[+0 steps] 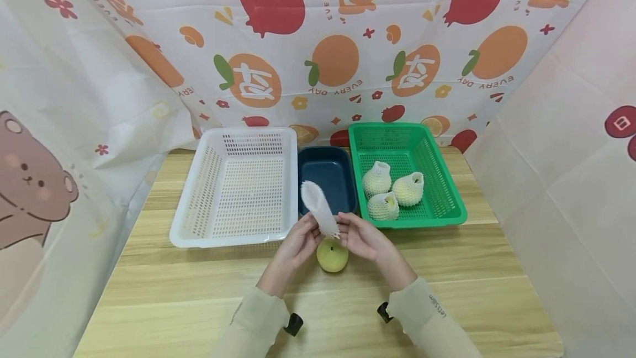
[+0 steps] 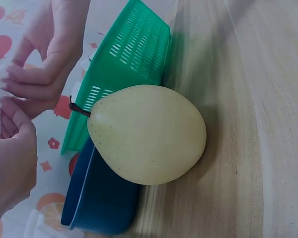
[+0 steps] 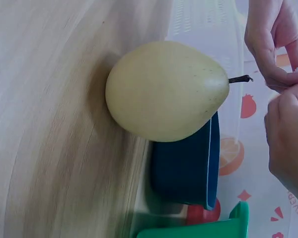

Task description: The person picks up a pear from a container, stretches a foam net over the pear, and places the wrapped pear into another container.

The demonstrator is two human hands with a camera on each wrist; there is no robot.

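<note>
A white foam net sleeve (image 1: 320, 209) stands tilted between both hands, above and just behind a bare yellow pear (image 1: 332, 256). My left hand (image 1: 301, 241) pinches the sleeve's lower end from the left, and my right hand (image 1: 361, 236) pinches it from the right. The left wrist view shows the pear (image 2: 149, 135) upright on the table, stem up, apart from the fingers. In the right wrist view the fingertips of the right hand (image 3: 288, 134) meet those of the left hand (image 3: 270, 44) at the sleeve's edge, which is mostly cut off.
A white basket (image 1: 233, 242) stands at the left, with a dark blue bin (image 1: 325, 152) beside it. On the right, a green basket (image 1: 449, 192) holds three sleeved pears (image 1: 408, 189). Printed cloth (image 1: 318, 10) hangs behind the wooden table (image 1: 199, 303).
</note>
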